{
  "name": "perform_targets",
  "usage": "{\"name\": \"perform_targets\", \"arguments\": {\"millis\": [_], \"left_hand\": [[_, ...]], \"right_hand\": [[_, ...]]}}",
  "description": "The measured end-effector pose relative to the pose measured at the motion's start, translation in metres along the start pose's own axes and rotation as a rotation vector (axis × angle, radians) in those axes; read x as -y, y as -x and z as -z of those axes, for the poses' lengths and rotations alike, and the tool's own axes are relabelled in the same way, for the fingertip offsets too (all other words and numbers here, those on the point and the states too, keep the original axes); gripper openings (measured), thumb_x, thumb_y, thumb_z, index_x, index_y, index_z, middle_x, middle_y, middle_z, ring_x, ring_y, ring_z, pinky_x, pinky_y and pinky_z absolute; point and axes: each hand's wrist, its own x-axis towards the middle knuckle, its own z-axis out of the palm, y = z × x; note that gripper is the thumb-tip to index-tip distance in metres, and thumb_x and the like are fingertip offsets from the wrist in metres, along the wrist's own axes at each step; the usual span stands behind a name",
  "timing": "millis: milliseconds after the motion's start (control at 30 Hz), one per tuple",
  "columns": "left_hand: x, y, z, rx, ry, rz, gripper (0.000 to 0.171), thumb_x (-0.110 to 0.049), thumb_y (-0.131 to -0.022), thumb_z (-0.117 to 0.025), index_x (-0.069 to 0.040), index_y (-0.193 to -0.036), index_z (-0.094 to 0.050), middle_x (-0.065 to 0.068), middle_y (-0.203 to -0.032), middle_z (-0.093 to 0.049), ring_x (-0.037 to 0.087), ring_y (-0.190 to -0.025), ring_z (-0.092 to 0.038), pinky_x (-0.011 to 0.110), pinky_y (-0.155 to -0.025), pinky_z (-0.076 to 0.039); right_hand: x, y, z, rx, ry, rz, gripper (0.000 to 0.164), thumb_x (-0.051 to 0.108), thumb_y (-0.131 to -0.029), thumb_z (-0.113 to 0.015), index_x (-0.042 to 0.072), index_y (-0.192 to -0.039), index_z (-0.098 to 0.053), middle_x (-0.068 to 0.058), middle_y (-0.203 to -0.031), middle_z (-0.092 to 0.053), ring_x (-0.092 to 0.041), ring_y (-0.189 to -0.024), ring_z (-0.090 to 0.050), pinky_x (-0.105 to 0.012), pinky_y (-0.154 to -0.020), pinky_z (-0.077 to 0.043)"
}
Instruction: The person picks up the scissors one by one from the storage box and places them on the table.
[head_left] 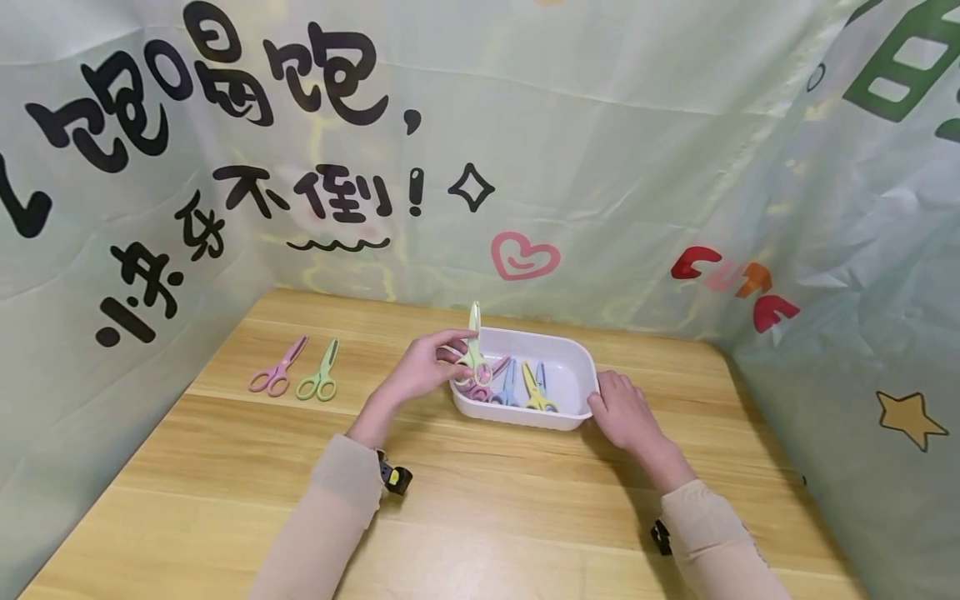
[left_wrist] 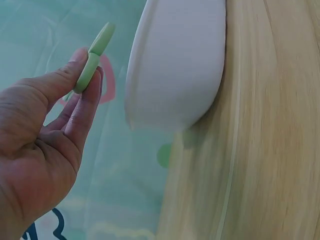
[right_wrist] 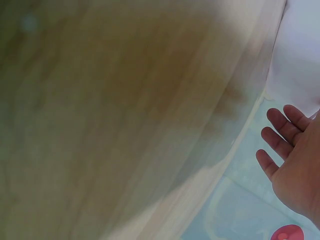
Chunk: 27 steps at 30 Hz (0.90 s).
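My left hand (head_left: 429, 364) pinches light green scissors (head_left: 474, 346) by the handle between thumb and fingers, blades pointing up. They hang over the left end of a white plastic tray (head_left: 577, 350). In the left wrist view the green handle (left_wrist: 87, 72) shows edge-on between thumb and fingertips, beside the tray's outer wall (left_wrist: 175, 65). Inside the tray lie pink scissors (head_left: 482, 392), yellow scissors (head_left: 534, 387) and blue scissors (head_left: 508, 385). At the tray's right end rests my right hand (head_left: 628, 410), thumb at the rim; the right wrist view shows its fingers (right_wrist: 277, 142) loosely extended.
Pink scissors (head_left: 279, 367) and another pair of green scissors (head_left: 321, 372) lie on the wooden table (head_left: 465, 508), left of the tray. A printed fabric backdrop (head_left: 600, 150) stands behind the table and along both sides.
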Motion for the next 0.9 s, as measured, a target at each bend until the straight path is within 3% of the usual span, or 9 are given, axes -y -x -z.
{"name": "perform_targets", "arguments": {"millis": [433,900], "left_hand": [[0.014,0.012,0.026,-0.054,-0.032,0.024,0.059,0.001,-0.086,-0.082,-0.009,-0.141,-0.064,0.015,-0.117,-0.065,0.03,-0.106,-0.068,0.03,-0.085,-0.061],[0.03,0.031,0.061,-0.054,-0.104,0.079,0.06,-0.001,-0.087,-0.082,-0.008,-0.143,-0.062,0.017,-0.118,-0.064,0.03,-0.106,-0.069,0.03,-0.082,-0.062]], "right_hand": [[0.003,0.001,0.002,0.0,0.0,-0.001,0.029,0.016,-0.101,-0.045,-0.004,-0.116,-0.059,-0.019,-0.114,-0.061,-0.04,-0.11,-0.054,-0.059,-0.087,-0.043],[0.0,0.0,0.0,0.006,-0.005,-0.004,0.032,0.016,-0.101,-0.044,-0.006,-0.12,-0.058,-0.02,-0.116,-0.061,-0.041,-0.112,-0.053,-0.06,-0.089,-0.043]]}}
